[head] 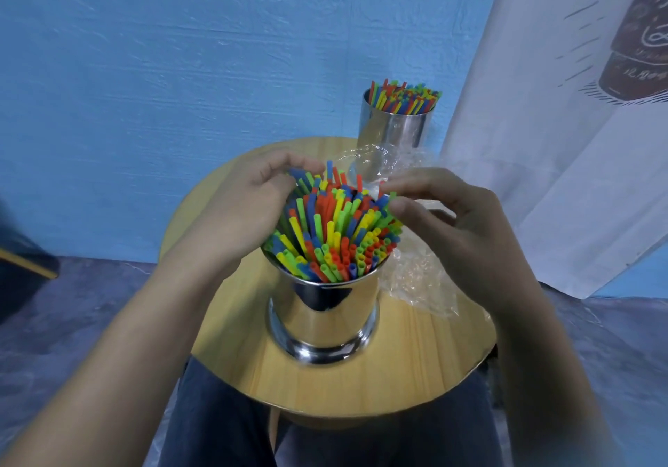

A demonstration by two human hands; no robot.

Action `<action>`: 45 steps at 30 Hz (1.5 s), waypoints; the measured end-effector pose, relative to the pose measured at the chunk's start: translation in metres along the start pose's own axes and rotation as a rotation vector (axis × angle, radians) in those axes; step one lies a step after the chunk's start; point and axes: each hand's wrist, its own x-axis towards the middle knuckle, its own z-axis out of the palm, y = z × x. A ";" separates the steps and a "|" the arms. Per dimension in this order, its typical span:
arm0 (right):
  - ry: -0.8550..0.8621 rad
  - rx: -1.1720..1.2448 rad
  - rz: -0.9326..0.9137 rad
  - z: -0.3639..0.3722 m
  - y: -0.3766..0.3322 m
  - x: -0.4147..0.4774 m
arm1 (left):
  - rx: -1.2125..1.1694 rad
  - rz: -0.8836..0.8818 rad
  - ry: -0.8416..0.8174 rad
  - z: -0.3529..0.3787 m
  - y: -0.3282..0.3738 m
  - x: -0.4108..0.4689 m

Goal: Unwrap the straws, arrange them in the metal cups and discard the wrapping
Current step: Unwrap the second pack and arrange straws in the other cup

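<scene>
Round wooden table [415,358] by a blue wall [180,69], white curtain [542,141] at 2 o'clock, straws [336,235] packed in the near metal cup [325,315], left hand [235,213] curled round them at 9 o'clock, right hand [462,228] pinching tips at 3, wrapping [419,278] just beside.

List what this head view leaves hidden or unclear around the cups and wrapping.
Far cup base: head view, veiled by the clear wrapping.
Near cup inside: head view, blocked by packed straws.
Wrapping: head view, partly under the right hand; contents unclear.
Right hand grip: pinching a straw or just touching, cannot tell.
</scene>
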 end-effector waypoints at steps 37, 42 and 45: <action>-0.250 0.276 0.195 0.013 -0.002 0.017 | 0.284 0.152 -0.604 -0.029 0.018 0.049; -0.227 0.325 0.169 0.012 -0.002 0.020 | 0.239 0.246 -0.535 -0.028 0.012 0.048; -0.200 0.263 0.142 0.013 0.000 0.021 | 0.183 0.271 -0.512 -0.030 0.010 0.048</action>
